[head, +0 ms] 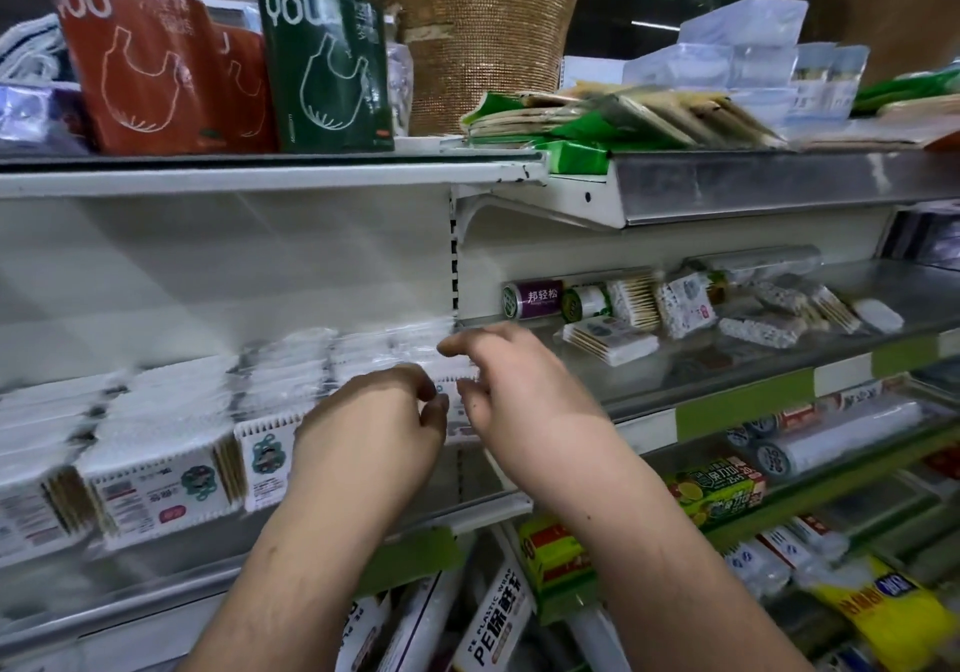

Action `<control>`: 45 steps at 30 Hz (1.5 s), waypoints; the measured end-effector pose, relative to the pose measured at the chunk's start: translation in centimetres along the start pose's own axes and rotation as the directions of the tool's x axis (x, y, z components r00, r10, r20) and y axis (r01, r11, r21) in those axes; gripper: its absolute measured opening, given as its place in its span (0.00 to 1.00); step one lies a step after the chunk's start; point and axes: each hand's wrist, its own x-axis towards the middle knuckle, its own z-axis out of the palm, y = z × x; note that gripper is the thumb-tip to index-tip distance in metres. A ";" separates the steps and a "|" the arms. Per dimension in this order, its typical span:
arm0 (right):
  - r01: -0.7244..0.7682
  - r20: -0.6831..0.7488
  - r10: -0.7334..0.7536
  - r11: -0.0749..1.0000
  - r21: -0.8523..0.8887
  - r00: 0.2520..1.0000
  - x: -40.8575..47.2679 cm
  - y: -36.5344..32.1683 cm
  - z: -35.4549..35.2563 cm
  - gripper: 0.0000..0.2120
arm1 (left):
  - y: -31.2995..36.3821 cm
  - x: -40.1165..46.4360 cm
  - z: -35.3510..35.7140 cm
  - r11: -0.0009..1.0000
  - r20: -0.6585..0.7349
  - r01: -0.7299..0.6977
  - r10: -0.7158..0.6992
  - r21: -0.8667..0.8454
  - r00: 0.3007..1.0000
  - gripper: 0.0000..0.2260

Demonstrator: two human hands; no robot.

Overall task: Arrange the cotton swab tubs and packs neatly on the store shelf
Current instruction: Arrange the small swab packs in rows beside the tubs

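White swab pack [451,401] pinched between left hand [371,419] and right hand [511,385]; person should square it flush with row of packs [171,442] leftward, keeping labels facing out.

Green bag roll [326,71] on top shelf [260,175]

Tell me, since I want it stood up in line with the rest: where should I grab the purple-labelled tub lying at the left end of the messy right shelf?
The purple-labelled tub lies on its side, round end facing outward, a green tub close on its right. I'd come from above and in front, fingers wrapped across the labelled barrel, since its top curve looks free.
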 end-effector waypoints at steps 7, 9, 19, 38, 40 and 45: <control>-0.040 -0.021 0.040 0.999 -0.016 0.999 0.5 4.1 -3.8 0.15 | 4.9 1.2 0.8 0.993 -0.080 -0.116 0.114 -0.014 0.990 0.08; -0.053 0.004 0.053 0.998 -0.044 0.999 0.7 5.6 -4.7 0.14 | 6.4 1.7 1.3 0.991 -0.092 -0.134 0.132 -0.014 0.987 0.08; -0.047 -0.049 0.044 0.997 -0.057 0.998 0.8 14.3 -8.6 0.16 | 15.3 3.7 5.2 0.969 -0.157 -0.241 0.232 -0.043 0.960 0.10; 0.049 -0.393 -0.066 0.997 -0.055 0.917 3.7 25.5 -8.9 0.21 | 21.5 6.9 10.6 0.993 -0.174 -0.108 0.099 -0.046 0.980 0.23; -0.018 -0.354 -0.002 0.998 -0.053 0.935 4.4 25.6 -8.6 0.28 | 21.2 7.0 10.7 0.992 -0.122 -0.034 0.019 -0.121 0.992 0.24; -0.114 -0.175 0.091 0.986 -0.122 0.980 5.3 26.1 -8.4 0.37 | 21.3 7.1 10.7 0.982 -0.030 0.068 -0.075 -0.177 0.997 0.23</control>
